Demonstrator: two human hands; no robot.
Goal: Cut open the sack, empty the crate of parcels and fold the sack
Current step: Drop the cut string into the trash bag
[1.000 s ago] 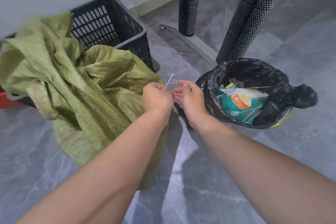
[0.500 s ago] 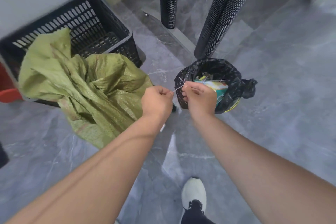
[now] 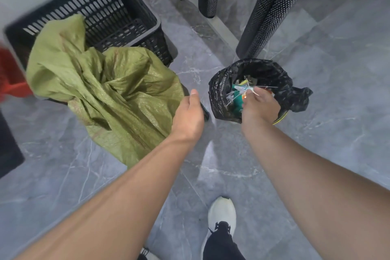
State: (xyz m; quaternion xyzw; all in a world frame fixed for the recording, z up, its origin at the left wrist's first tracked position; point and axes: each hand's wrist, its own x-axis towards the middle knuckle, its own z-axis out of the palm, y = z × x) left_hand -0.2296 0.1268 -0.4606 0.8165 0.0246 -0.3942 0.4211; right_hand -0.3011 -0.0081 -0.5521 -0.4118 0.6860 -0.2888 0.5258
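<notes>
The crumpled green woven plastic sack [image 3: 105, 95] lies just left of the left hand [image 3: 187, 116], draped over the near rim of the black slatted plastic crate [image 3: 118, 10] and down onto the floor. That hand hangs loosely spread, holding nothing. The right hand [image 3: 260, 107], fingers curled, pinches thin white threads [image 3: 254, 91] over the black-lined round waste bin [image 3: 263, 72]. A small dark object [image 3: 206, 114] just beyond the left hand is mostly hidden; the crate's inside beneath the sack cannot be seen
</notes>
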